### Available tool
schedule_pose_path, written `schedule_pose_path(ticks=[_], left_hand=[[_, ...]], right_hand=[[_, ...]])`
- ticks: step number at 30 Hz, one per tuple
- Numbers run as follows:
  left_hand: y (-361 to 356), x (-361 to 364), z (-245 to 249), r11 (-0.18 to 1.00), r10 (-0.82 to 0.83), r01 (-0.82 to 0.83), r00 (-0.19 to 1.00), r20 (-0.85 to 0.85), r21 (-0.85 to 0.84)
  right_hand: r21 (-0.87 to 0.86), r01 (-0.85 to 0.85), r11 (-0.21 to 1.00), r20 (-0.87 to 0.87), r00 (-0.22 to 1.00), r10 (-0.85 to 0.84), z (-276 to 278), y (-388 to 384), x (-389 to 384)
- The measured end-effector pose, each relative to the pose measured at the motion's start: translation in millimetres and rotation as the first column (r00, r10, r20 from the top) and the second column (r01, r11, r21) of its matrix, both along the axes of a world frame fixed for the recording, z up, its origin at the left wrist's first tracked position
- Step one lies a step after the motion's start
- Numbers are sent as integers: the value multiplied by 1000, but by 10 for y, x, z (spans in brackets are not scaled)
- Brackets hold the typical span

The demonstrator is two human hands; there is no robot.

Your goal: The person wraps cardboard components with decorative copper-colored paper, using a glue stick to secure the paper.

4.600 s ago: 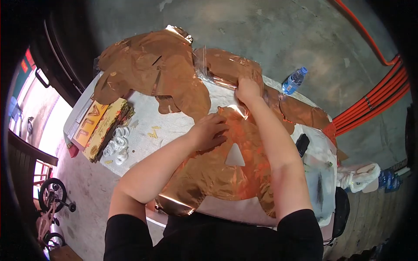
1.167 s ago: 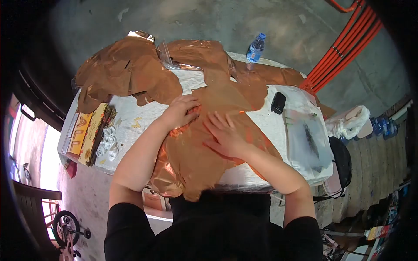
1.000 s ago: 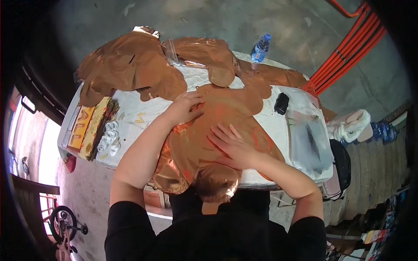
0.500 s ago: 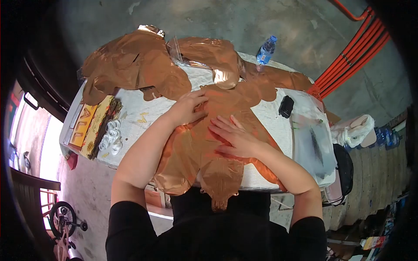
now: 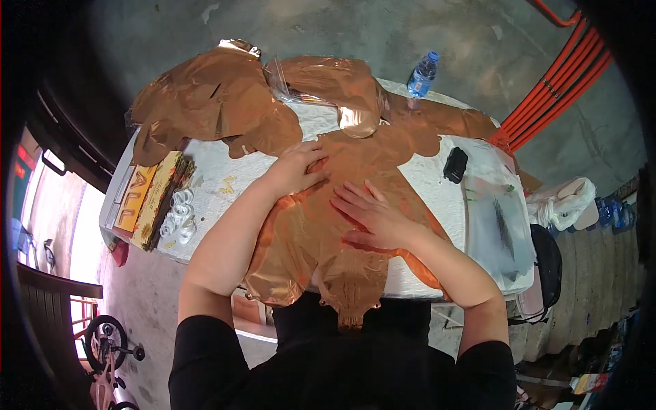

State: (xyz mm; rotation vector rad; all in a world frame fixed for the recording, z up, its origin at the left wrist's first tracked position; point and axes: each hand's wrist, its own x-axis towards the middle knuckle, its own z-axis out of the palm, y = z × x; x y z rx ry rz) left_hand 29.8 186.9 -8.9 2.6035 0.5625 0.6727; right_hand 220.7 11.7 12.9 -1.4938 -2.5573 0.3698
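A flat, copper-coloured foil balloon lies across the near middle of the table, its tail end hanging over the front edge towards my body. My left hand rests on its left side, thumb apart from the slightly bent fingers. Spread flat on the middle of the foil is my right hand, with its fingers pointing left. Neither hand grips anything. More copper foil balloons lie along the far side, a large one at the left and another beside it, partly overlapping.
On the white-covered table are white ribbon rolls, a box with letters, a black object and clear plastic sleeves. A water bottle stands at the far edge. Red pipes run beyond the right side.
The whole view has shifted slightly, moving the table a little to the right. Both hands stay at nearly the same places on the foil.
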Motion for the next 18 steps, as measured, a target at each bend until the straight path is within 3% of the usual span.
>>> schedule_pose_path(ticks=[6,8,12,14,15,18], left_hand=[[-3,-1,14,1000,-2,2,999,-38,-4],[-13,-14,39,999,-18,17,999,-39,-38],[8,-26,12,999,-8,7,999,-36,-47],[8,-28,31,997,-23,20,999,-27,-80],[-2,-23,45,998,-28,26,999,-35,-61],[-16,-14,66,1000,-15,15,999,-46,-2]], right_hand=[[0,-22,1000,-14,1000,22,17,4,38],[-45,36,998,-98,994,-40,5,17,90],[24,88,996,-134,987,-84,53,-24,115],[34,112,993,30,993,-113,-60,-34,115],[52,118,992,21,993,-119,27,-36,110],[-59,176,983,-91,979,-181,173,127,176]])
